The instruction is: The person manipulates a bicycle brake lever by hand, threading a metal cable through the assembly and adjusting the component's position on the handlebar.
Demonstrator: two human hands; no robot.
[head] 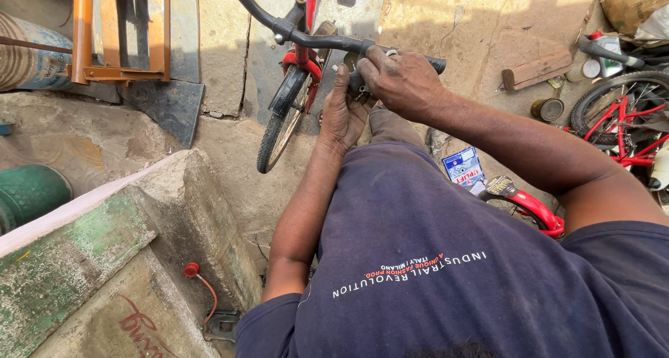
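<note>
A small red bicycle stands in front of me, its black handlebar (317, 39) running across the top of the view. My right hand (401, 79) is closed over the bar near the black grip at its right end. My left hand (341, 111) reaches up from below and presses a small dark part under the same spot; what it grips is hidden by the fingers. The black front wheel (277, 131) and mudguard point down toward me.
An orange metal frame (122, 30) stands top left beside a barrel (28, 51). A concrete block (104, 260) fills the lower left. Another red bicycle (620, 121), a wooden piece (536, 69), tins and a blue packet (463, 166) lie on the right.
</note>
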